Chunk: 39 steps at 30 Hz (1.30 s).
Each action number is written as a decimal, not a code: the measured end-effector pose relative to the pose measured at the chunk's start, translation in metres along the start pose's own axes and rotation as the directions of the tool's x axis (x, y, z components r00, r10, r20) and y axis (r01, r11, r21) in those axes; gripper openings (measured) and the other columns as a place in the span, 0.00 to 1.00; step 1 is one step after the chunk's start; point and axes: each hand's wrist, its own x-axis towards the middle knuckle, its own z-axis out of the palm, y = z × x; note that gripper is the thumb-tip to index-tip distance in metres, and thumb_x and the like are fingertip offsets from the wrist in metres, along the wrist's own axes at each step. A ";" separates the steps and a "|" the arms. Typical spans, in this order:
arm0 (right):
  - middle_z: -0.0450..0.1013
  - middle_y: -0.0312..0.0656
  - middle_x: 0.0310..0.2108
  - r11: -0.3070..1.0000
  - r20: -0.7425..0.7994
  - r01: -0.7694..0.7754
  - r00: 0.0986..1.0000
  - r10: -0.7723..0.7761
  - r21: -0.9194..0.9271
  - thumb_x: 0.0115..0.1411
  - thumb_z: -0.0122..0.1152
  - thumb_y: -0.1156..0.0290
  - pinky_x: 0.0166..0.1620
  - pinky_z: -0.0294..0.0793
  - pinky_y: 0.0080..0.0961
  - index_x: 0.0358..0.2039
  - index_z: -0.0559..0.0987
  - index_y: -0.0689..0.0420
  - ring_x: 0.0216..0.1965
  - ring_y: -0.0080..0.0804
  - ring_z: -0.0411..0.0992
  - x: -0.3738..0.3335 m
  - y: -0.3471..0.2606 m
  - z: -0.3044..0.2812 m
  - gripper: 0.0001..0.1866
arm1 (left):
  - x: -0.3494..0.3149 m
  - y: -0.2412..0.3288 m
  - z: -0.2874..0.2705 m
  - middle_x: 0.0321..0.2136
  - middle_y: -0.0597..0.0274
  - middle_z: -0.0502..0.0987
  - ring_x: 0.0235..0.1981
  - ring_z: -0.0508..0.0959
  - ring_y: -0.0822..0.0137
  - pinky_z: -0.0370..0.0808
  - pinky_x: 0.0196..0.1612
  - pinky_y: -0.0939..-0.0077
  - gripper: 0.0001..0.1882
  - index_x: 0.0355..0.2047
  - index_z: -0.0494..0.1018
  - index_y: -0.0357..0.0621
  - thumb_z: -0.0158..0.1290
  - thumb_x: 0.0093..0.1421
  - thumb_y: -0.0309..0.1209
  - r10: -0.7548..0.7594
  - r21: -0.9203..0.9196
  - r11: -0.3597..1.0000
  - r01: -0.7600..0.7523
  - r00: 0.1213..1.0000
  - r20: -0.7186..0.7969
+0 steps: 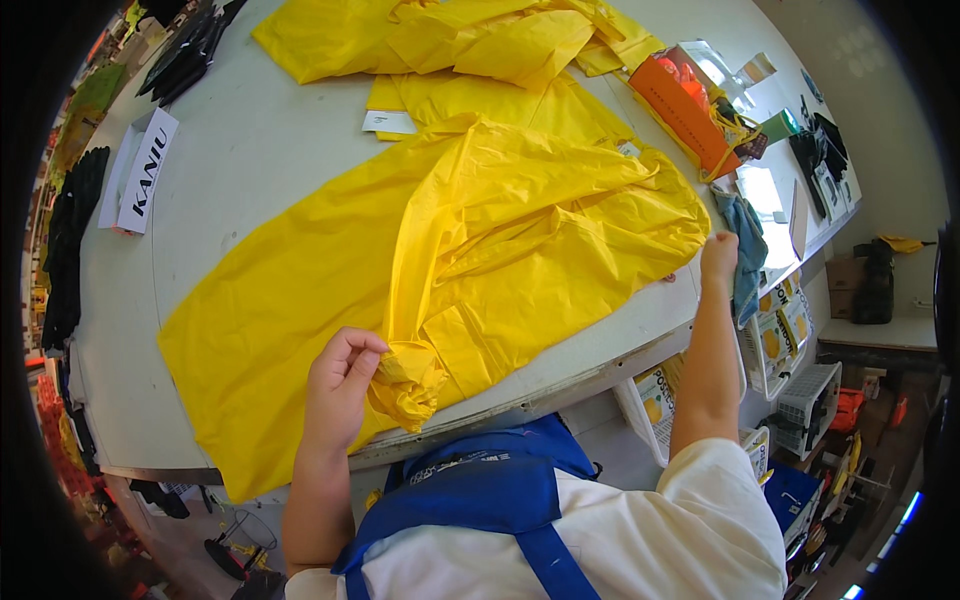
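A large yellow garment (pixel 300 270) of smooth, raincoat-like fabric lies spread and creased across the white table. My left hand (pixel 345 375) pinches a bunched end of it near the front edge, thumb against the curled fingers. At the right, my right hand (pixel 719 262) is closed in a fist by the garment's far right end. It sits against a blue-grey cloth (pixel 742 250) draped over the table's right side. What those fingers hold, if anything, is hidden. More yellow garments (pixel 480 40) lie folded and heaped behind, with a white label (pixel 389 122) among them.
An orange box (pixel 683 115) full of small items stands at the back right. To the left are a white folded sign (pixel 138 175) and dark fabric pieces (pixel 190 50). White crates (pixel 650 410) sit below the table's right edge. The table (pixel 240 150) is pale and curved-looking.
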 end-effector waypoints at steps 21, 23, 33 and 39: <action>0.64 0.34 0.27 0.479 0.353 0.214 0.441 -0.825 0.851 0.55 0.57 0.69 0.30 0.59 0.17 0.47 0.76 0.59 0.27 0.22 0.60 -0.239 -0.176 -0.111 0.18 | -0.007 0.041 0.029 0.46 0.56 0.72 0.47 0.73 0.71 0.67 0.51 0.80 0.21 0.48 0.65 0.32 0.36 0.53 0.13 -0.113 -0.213 0.959 0.189 0.939 0.324; 0.65 0.36 0.27 0.401 0.319 0.215 0.333 -0.887 0.890 0.46 0.64 0.75 0.28 0.60 0.17 0.44 0.78 0.57 0.26 0.24 0.62 -0.259 -0.204 -0.122 0.21 | -0.012 0.043 0.026 0.46 0.56 0.73 0.48 0.73 0.72 0.67 0.51 0.80 0.22 0.49 0.65 0.32 0.35 0.53 0.13 -0.099 -0.238 0.953 0.186 0.936 0.338; 0.69 0.39 0.27 0.189 0.109 0.316 0.255 -0.961 0.930 0.41 0.64 0.84 0.29 0.68 0.20 0.29 0.80 0.59 0.27 0.29 0.68 -0.307 -0.235 -0.129 0.12 | -0.027 0.044 0.013 0.41 0.55 0.75 0.41 0.74 0.77 0.69 0.43 0.85 0.22 0.51 0.58 0.39 0.36 0.55 0.14 -0.097 -0.081 0.987 0.135 0.926 0.364; 0.69 0.39 0.25 0.374 0.350 0.032 0.284 -0.893 0.927 0.46 0.63 0.82 0.28 0.65 0.20 0.29 0.79 0.57 0.26 0.28 0.67 -0.303 -0.232 -0.137 0.08 | -0.031 0.037 0.012 0.42 0.53 0.75 0.40 0.74 0.75 0.70 0.41 0.84 0.20 0.50 0.57 0.40 0.38 0.56 0.14 -0.073 -0.200 0.967 0.155 0.929 0.363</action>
